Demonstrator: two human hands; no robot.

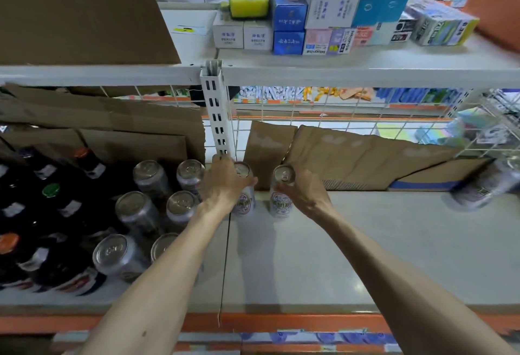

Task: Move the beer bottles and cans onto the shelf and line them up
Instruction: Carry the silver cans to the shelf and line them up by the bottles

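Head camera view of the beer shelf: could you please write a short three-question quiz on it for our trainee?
1. True or false: the left hand grips one upright white-labelled aluminium can, and the right hand grips a matching second can.
2. Where do the dark glass bottles stand relative to the plain silver cans? A. to their left. B. to their right. C. on the upper shelf.
3. Fill in: the brown sheets leaning behind the two held cans are flat ____.
Key: 1 true; 2 A; 3 cardboard.
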